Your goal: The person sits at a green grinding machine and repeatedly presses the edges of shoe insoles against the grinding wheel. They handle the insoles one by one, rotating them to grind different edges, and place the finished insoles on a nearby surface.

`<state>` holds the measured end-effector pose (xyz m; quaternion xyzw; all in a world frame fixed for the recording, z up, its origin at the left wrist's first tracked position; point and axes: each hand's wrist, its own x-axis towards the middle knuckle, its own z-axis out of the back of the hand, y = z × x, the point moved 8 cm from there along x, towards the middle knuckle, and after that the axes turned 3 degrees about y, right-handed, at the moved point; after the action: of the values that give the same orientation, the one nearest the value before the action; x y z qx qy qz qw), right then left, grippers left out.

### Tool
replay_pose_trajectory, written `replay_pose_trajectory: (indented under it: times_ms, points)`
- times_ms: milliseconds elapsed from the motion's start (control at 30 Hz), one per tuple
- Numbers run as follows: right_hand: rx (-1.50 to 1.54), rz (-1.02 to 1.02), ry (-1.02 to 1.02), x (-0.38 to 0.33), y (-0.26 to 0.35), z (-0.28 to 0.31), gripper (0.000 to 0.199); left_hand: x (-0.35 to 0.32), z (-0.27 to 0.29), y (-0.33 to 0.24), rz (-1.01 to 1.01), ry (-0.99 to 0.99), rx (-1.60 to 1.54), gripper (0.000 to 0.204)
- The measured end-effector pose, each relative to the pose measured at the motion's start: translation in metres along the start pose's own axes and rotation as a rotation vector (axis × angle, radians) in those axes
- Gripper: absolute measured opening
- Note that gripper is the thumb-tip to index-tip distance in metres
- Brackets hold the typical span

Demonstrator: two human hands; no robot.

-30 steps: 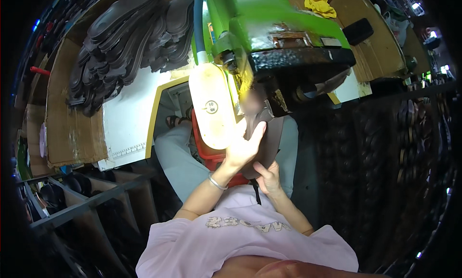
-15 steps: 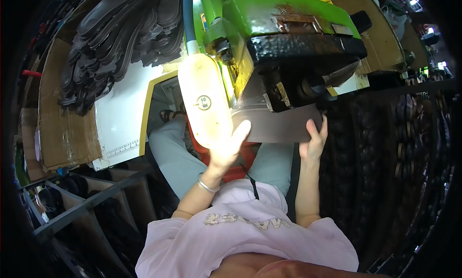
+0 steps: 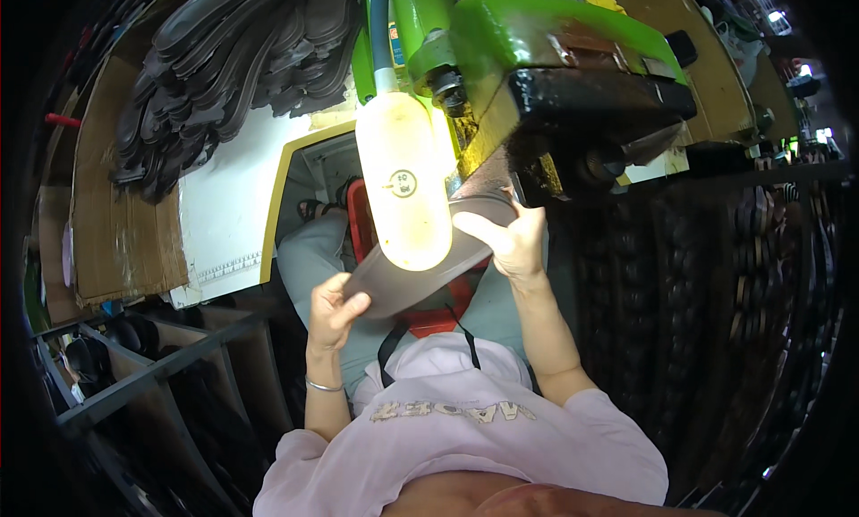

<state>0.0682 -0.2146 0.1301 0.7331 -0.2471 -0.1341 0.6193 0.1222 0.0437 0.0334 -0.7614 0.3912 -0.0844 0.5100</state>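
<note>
Both hands grasping, as I read it from my station. Left hand (image 3: 335, 309): thumb on the upper face of the dark grey, sole-shaped piece (image 3: 413, 291), fingers curled round its near left end. Right hand (image 3: 519, 247): thumb laid across the upper face near the far right end, fingers at the outer edge, partly hidden. I note the piece slanting from lower left to upper right above the lap, under the lit oval lamp (image 3: 404, 182), which covers part of it from my view. Its far end lies close to the dark underside of the green machine (image 3: 555, 29); I cannot tell whether they touch. To the left I log a heap of similar dark pieces (image 3: 237, 70) by a cardboard box (image 3: 130, 222), beside a white tabletop (image 3: 228, 217)
</note>
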Motion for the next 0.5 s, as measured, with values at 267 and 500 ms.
replay_pose_trajectory:
  times_ms: [267, 500]
  points:
    - [0.001, 0.001, -0.177, -0.011, -0.007, 0.014, 0.047, 0.079, -0.117, -0.039, -0.167, 0.239, 0.494, 0.026]
    - [0.091, -0.410, 0.091, -0.142, -0.084, 0.002, 0.047, 0.075, -0.119, -0.032, -0.403, -0.029, 0.526, 0.015]
